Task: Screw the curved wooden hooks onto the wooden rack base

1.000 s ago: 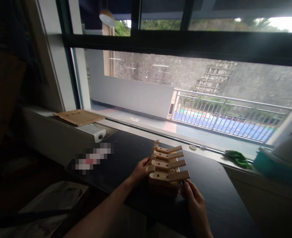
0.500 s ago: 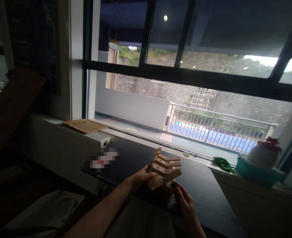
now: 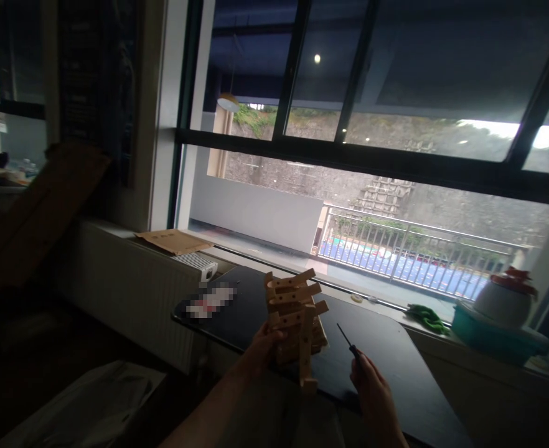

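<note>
One left hand (image 3: 265,345) wrapped around the left side of a wooden hook rack (image 3: 293,318), thumb over the wood, lower fingers hidden. Just right of the rack, apart from it, a right hand (image 3: 372,382) curled around the dark handle of a slim screwdriver (image 3: 353,350), bare shaft aimed up and leftward. On the rack, three strips (image 3: 287,298) with raised ends side by side; at its near end, a fourth strip (image 3: 305,348) turned downward. Around the rack, a black tabletop (image 3: 396,351); contact impossible to tell. Left of the rack, a pixelated white-and-red patch (image 3: 210,300), lettering unreadable. Farther left and beyond, a vented white device (image 3: 204,264) and a brown envelope (image 3: 174,241) with small dark printed marks, too blurred to read. Right of the rack and beyond, a green cloth (image 3: 426,317) beside a teal tub (image 3: 484,335). Behind the rack, a wide window (image 3: 372,163).
</note>
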Action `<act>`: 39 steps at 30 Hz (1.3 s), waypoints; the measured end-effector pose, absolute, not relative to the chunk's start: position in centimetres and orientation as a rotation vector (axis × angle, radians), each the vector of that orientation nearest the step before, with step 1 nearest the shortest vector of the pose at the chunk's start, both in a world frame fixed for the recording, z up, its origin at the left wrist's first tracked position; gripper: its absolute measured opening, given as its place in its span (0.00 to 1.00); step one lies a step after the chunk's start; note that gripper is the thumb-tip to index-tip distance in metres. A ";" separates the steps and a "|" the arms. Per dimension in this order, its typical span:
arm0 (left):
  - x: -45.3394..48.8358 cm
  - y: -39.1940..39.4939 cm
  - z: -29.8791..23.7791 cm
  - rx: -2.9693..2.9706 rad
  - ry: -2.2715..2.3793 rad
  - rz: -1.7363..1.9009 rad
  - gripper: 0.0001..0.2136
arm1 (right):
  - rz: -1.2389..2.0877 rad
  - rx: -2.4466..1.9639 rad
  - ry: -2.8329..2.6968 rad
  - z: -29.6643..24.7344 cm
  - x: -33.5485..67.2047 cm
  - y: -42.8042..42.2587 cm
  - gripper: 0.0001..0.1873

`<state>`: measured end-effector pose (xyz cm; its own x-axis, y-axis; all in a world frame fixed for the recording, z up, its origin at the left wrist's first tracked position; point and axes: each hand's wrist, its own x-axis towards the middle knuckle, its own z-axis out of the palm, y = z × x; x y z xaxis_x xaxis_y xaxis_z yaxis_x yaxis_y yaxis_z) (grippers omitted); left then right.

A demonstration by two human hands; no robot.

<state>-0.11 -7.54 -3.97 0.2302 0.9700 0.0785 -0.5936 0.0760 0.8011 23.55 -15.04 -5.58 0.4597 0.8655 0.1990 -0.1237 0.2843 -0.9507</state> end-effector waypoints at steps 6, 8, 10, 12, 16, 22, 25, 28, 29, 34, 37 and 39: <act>-0.1 -7.8 -4.8 0.872 0.524 1.346 0.34 | 0.669 -1.156 -0.822 -3.8 23.1 -18.7 0.22; 0.1 -7.8 -4.9 0.908 0.514 1.345 0.39 | 0.487 -1.274 -0.925 -2.5 22.3 -20.2 0.20; 0.1 -7.8 -5.0 0.946 0.498 1.344 0.41 | 0.272 -1.348 -1.091 -1.3 21.1 -21.3 0.18; 0.1 -7.9 -5.0 0.989 0.481 1.346 0.40 | 0.210 -1.394 -1.291 -0.7 19.9 -21.9 0.15; 0.0 -8.2 -4.8 1.084 0.489 1.314 0.28 | 0.141 -1.523 -1.516 -1.7 18.5 -21.8 0.12; -0.2 -8.3 -4.0 1.166 0.513 1.258 0.25 | 0.132 -1.483 -1.487 -3.9 18.7 -21.1 0.11; -0.3 -7.9 -3.6 1.206 0.495 1.234 0.25 | 0.096 -1.416 -1.492 -4.3 18.7 -21.2 0.10; -0.4 -7.4 -3.8 1.229 0.480 1.225 0.25 | -0.015 -1.377 -1.450 -3.7 18.5 -21.9 0.10; -0.3 -7.2 -4.0 1.231 0.478 1.225 0.25 | -0.047 -1.372 -1.422 -3.2 18.4 -22.1 0.10; -0.3 -6.5 -4.9 1.238 0.482 1.215 0.24 | -0.078 -1.255 -1.385 0.9 17.9 -20.9 0.10; -0.4 -6.4 -5.0 1.243 0.486 1.205 0.25 | 0.028 -1.222 -1.443 1.8 18.0 -18.7 0.08; -0.5 -6.5 -4.8 1.243 0.486 1.211 0.25 | 0.059 -1.233 -1.480 1.4 18.4 -17.6 0.14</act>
<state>-0.47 -6.53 -4.82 0.3551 0.8829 0.3073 -0.4254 -0.1401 0.8941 18.44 -17.58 1.45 0.2035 0.6916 0.6930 0.6340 0.4463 -0.6316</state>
